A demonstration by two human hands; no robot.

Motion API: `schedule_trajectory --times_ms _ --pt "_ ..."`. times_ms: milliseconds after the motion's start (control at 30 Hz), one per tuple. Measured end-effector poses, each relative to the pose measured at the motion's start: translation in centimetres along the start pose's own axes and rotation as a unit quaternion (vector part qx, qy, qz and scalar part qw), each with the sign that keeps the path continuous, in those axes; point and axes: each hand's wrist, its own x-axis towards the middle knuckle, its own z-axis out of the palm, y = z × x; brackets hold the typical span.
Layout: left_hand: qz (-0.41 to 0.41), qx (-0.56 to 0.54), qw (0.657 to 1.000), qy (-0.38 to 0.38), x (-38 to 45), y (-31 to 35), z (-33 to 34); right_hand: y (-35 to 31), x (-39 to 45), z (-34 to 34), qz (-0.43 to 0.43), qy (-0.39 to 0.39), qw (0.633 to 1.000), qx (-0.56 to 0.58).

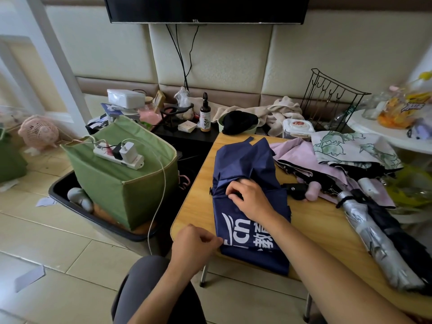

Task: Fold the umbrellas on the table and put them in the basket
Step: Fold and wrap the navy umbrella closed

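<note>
Head view: a wooden counter (198, 183) fills the lower right of the frame, with a tiled floor to its left and a padded wall across the top, where a black television (205, 8) hangs. At lower left of centre, on the floor, a green fabric basket (140, 190) stands tilted in a black tray (70, 199), a white power strip (118, 156) with chargers resting across its top. A navy umbrella (247, 164) with white lettering lies flattened along the counter's left side, its lower end overhanging the near edge. The person's right hand (251, 199) rests on the middle of the navy canopy, fingers curled and pinching a fold of the cloth. The left hand (194, 244) sits at the counter's near left corner, fingers curled, thumb and forefinger nipping the canopy's lower left edge. To the right of centre, a pink umbrella (304, 155) and a floral umbrella (350, 146) lie open and rumpled, overlapping one another. At lower right a silver umbrella (371, 237) lies rolled, beside a dark one, pointing toward the frame's corner. A black handle (295, 190) and a pink handle (312, 194) lie just right of the right hand. At upper centre a dark spray bottle (205, 113) stands upright on a black side shelf, and at far left a small pink fan (38, 133) sits on the floor
</note>
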Motion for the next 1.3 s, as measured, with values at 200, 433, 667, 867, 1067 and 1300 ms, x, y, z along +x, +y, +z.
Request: schedule_trajectory --times_ms 200,433,667,867,1067,1300 --pt "-0.043 0.038 0.996 0.075 0.1 1.8 -0.6 -0.1 0.0 0.0 -0.004 0.004 1.000 -0.003" --pt "-0.056 -0.175 0.982 -0.038 -0.1 1.6 -1.0 -0.2 -0.2 -0.6 -0.003 -0.024 1.000 -0.001" --pt "0.089 -0.161 0.983 0.009 -0.3 1.7 -0.7 -0.2 0.1 -1.2 0.026 -0.070 0.997 0.009" --pt "0.163 -0.041 0.985 0.035 0.6 0.9 0.0 -0.1 0.5 -1.7 0.042 -0.105 0.994 0.011" --pt "0.113 -0.035 0.993 0.026 0.2 0.3 0.4 0.0 0.6 -1.5 0.040 -0.108 0.993 0.016" --pt "0.117 -0.049 0.992 0.018 -1.7 -0.3 0.6 0.3 0.2 -0.5 0.024 -0.068 0.997 -0.001"
